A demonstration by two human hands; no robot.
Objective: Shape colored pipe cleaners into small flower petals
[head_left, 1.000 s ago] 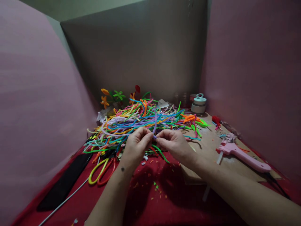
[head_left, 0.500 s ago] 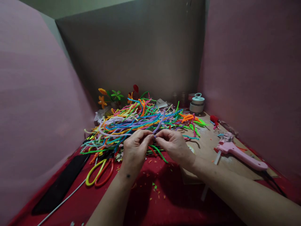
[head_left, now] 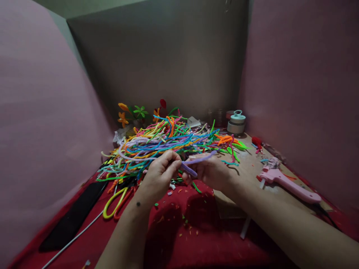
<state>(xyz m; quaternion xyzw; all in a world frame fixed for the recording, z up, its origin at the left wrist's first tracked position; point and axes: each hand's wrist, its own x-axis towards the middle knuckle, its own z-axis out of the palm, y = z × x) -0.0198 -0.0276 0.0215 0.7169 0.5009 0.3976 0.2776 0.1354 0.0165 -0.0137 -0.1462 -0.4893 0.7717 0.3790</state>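
A purple pipe cleaner [head_left: 202, 158], folded over into a loop at its lower part, is pinched between the thumb and bent forefinger of my left hand [head_left: 161, 170]. Its free end points up and to the right, crossing in front of my right hand [head_left: 211, 172]. The right fingers are loosely curled and apart behind the pipe cleaner; whether they touch it is partly hidden. Just beyond both hands lies a big heap of pipe cleaners [head_left: 157, 144] in many colours.
Yellow-and-red-handled scissors [head_left: 109, 209] and a black flat object [head_left: 73, 216] lie at left. A pink glue gun [head_left: 291, 185] rests on a brown board [head_left: 244, 160] at right, near a pale-blue-topped container [head_left: 236, 122]. Pipe-cleaner flowers [head_left: 123, 118] stand behind. Scraps dot the red cloth [head_left: 179, 246].
Both hands were pinching the purple pipe cleaner together. Now my right hand has loosened and turned behind it, and the free end has swung from upright down to the right.
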